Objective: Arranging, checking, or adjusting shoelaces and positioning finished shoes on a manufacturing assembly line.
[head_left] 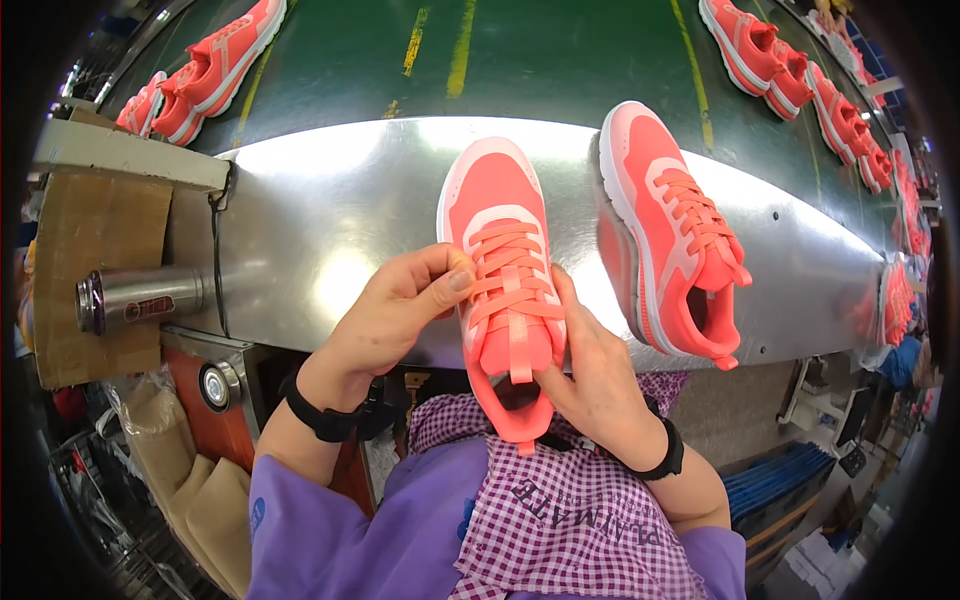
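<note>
A coral-pink sneaker (508,200) with a white sole lies in front of me, toe pointing away and heel toward my apron. At its left side, my left hand (400,300) pinches thumb and forefinger together at the edge of the shoelace (508,265); the exact grip point is partly hidden. My right hand (598,375) wraps along the right side of the same sneaker, near its collar, with the thumb by the tongue. Flat coral laces cross over the tongue, which has a pull loop. A matching sneaker (665,220) rests to the right, touched by neither hand.
The shiny metal worktop (330,220) borders a green conveyor belt (560,60) with yellow marks. More coral sneakers (225,65) stand at far left, others (750,50) at far right. A steel flask (140,300) lies left by cardboard (100,240). Blue stacked pieces (775,490) sit lower right.
</note>
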### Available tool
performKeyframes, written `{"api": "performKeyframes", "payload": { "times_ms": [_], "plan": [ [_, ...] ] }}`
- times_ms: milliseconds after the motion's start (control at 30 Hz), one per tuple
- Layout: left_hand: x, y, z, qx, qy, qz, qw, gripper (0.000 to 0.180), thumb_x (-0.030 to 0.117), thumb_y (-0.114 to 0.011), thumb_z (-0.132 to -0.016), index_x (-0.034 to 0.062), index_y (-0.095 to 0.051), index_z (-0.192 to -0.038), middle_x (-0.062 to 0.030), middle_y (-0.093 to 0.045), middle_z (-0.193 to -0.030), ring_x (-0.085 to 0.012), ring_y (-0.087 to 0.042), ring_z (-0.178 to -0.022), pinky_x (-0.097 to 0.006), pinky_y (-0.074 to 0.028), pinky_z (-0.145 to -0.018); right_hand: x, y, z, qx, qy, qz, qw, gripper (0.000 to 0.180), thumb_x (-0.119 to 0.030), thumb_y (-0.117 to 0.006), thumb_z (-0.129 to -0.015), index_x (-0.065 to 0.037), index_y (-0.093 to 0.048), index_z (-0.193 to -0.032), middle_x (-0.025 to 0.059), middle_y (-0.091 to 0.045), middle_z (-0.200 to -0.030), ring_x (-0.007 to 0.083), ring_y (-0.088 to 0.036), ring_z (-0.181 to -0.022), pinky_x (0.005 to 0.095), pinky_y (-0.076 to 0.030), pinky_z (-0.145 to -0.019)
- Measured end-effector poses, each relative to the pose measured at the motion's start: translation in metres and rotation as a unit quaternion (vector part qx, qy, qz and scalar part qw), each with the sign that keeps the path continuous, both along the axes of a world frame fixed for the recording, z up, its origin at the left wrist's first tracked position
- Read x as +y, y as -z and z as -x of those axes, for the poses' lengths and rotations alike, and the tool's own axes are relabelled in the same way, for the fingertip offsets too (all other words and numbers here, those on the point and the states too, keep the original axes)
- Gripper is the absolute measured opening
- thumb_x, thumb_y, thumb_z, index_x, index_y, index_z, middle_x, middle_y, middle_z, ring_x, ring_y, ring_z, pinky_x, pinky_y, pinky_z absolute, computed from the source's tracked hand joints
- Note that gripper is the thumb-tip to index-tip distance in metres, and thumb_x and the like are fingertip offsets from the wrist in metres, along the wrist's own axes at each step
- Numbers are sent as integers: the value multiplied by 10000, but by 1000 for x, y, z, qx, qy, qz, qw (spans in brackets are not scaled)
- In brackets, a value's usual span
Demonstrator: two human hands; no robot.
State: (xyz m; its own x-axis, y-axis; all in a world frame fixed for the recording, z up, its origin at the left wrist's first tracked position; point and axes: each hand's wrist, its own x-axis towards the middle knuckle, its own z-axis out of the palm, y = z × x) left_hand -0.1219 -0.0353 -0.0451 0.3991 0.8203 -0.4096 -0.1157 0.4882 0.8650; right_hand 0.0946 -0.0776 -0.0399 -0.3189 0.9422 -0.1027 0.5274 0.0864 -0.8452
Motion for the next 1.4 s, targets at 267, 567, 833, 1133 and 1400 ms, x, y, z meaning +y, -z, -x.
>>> {"api": "performKeyframes", "payload": {
  "times_ms": [267, 567, 833, 1133, 1400],
  "plan": [
    [6, 4, 16, -109, 3, 51, 993, 244, 331, -590, -962, 91, -581, -924, 60, -516, -836, -26, -390, -708, -178, -315, -625, -3, 7, -1, 0, 9, -13, 1000, 761, -86, -653, -803, 38, -275, -1451, 266, -588, -1140, 396, -629, -998, 407, -502, -850],
    [-25, 15, 13, 165, -11, -353, 921, 965, 412, -873, -629, 15, -390, -1364, -131, -420, -1334, -263, -396, -1256, -399, -344, -1006, 23, -25, -35, 95, -55, 99, 989, 456, -71, -578, -880, 15, -466, -1313, 210, -593, -1167, 310, -618, -1027, 335, -482, -883],
    [-37, 23, -35, 337, -79, -427, 836, 988, 243, -880, -618, -7, -335, -1403, -202, -400, -1370, -366, -383, -1283, -454, -346, -1048, 48, -16, -5, 68, 69, -11, 995, 168, -118, -661, -865, 8, -664, -976, 120, -634, -863, 223, -648, -767, 313, -505, -691],
    [-37, 19, -40, 319, -103, -397, 854, 952, 215, -871, -636, -14, -345, -1396, -196, -423, -1343, -362, -422, -1224, -436, -379, -1019, 73, -15, -11, 72, -21, 130, 989, 168, -153, -634, -898, 14, -615, -890, 73, -590, -762, 134, -555, -671, 277, -461, -636],
    [-43, 18, -46, 302, -89, -376, 872, 903, 208, -838, -669, -19, -349, -1394, -200, -422, -1355, -360, -426, -1223, -433, -372, -1018, 69, -19, -27, 296, -20, 317, 901, 203, -214, -547, -985, -13, -573, -978, -7, -574, -844, 79, -507, -783, 240, -431, -689]
  ]
}}
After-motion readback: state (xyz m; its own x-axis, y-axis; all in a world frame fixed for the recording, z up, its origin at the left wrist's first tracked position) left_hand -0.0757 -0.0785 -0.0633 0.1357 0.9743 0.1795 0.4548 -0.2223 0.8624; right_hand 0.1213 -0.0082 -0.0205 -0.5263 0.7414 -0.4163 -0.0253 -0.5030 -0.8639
